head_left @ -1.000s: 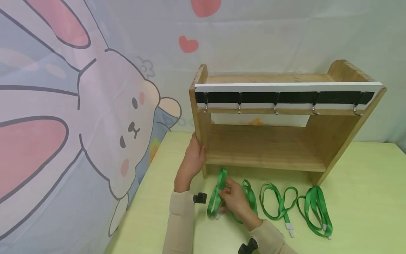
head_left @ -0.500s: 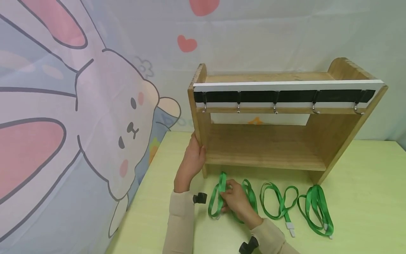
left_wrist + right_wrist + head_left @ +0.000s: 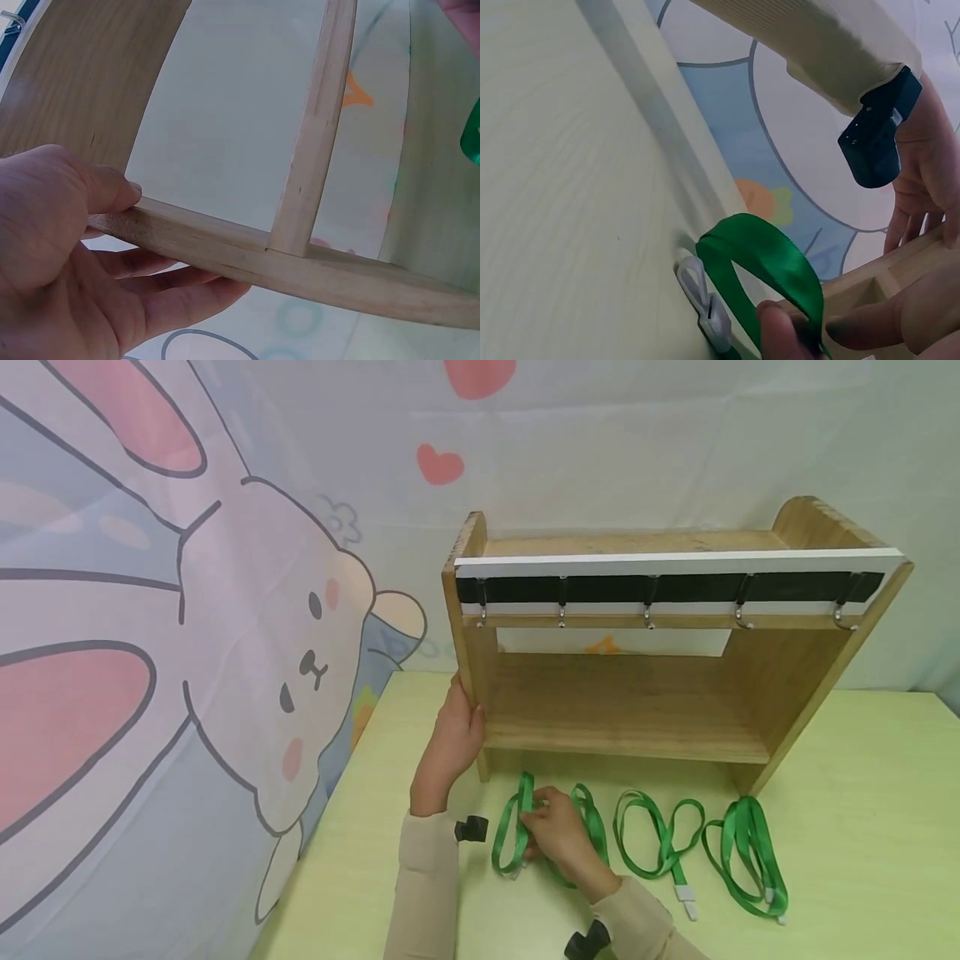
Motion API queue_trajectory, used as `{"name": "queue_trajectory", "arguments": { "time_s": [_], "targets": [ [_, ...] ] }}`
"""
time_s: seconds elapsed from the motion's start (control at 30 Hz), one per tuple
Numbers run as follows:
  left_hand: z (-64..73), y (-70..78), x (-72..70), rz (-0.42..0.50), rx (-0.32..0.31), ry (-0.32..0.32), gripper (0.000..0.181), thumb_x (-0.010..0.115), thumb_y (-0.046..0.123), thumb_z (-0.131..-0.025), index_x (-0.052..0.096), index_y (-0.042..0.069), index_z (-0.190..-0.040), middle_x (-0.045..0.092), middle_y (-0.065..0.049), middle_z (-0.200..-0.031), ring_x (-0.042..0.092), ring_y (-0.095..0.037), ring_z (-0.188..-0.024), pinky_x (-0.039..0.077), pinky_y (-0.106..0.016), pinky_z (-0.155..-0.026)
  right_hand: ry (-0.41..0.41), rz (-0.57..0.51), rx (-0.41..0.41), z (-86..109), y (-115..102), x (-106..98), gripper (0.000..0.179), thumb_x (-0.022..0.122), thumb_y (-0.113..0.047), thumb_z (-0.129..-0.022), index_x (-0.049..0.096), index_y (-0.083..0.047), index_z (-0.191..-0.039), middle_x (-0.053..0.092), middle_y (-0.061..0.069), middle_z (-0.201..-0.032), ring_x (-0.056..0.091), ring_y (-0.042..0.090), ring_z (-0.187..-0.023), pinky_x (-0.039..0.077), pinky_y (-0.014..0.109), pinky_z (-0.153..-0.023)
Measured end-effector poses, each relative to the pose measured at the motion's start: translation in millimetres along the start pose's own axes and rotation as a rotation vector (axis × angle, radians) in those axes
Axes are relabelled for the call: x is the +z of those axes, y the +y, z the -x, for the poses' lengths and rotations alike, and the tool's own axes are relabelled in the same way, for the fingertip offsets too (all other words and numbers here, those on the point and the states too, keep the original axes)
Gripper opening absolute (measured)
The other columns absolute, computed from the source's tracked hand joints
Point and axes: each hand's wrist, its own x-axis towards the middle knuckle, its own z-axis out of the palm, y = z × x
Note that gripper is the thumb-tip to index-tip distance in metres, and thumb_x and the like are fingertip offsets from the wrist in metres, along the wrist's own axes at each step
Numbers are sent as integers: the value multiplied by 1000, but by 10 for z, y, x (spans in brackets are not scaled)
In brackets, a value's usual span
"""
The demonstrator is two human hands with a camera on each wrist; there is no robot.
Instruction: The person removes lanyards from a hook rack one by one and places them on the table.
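Low over the table, my right hand (image 3: 562, 831) pinches a green lanyard (image 3: 523, 803) between thumb and fingers. The right wrist view shows the strap (image 3: 769, 251) bent into a loop, with a pale plastic clip (image 3: 705, 304) hanging beside it. My left hand (image 3: 456, 735) holds the left side panel of a wooden shelf (image 3: 622, 697). In the left wrist view, its thumb lies on one side of the panel edge (image 3: 210, 247) and the fingers on the other. A second green lanyard (image 3: 592, 822) lies just behind the right hand, partly covered by it.
Two more green lanyards (image 3: 663, 839) lie to the right. Across the shelf's upper front runs a white and black strip (image 3: 611, 589) with several metal hooks (image 3: 649, 618). A printed rabbit cloth (image 3: 262, 635) hangs left and behind the pale green table (image 3: 862, 827).
The held lanyard's top has dropped slightly and its loop has spread wider. Both hands stay nearly where they were; the left keeps its hold on the shelf.
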Motion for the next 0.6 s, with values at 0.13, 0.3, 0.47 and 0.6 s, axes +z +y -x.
{"name": "queue_trajectory", "arguments": {
  "time_s": [0.13, 0.3, 0.47, 0.6],
  "targets": [
    [3, -13, 5, -6, 11, 3, 59, 47, -2, -102, 17, -13, -152, 45, -35, -135, 53, -46, -122, 48, -57, -97, -8, 97, -26, 0, -8, -20, 47, 60, 3, -95, 43, 22, -134, 65, 19, -88, 59, 16, -54, 55, 33, -52],
    [8, -24, -4, -6, 17, 5, 58, 46, -2, -102, 18, -13, -151, 45, -36, -134, 53, -47, -122, 48, -57, -96, -14, 324, -145, 7, -34, -48, 38, 59, 2, -89, 54, 22, -121, 53, 4, -58, 49, 10, -43, 41, 24, -44],
    [3, -24, -6, -1, 15, 0, 58, 45, -3, -102, 17, -13, -151, 44, -36, -135, 52, -48, -123, 47, -58, -98, 0, 467, -228, 15, -51, -79, 8, 59, -1, -92, 61, 7, -92, 44, -2, -55, 41, 9, -42, 34, 21, -41],
    [4, -21, -5, -11, 13, -6, 59, 45, -3, -102, 16, -14, -151, 44, -37, -136, 52, -48, -124, 46, -58, -98, 11, 537, -263, -2, -39, -117, 10, 62, -1, -92, 65, 7, -87, 45, -2, -55, 40, 8, -42, 32, 20, -41]
  ]
}}
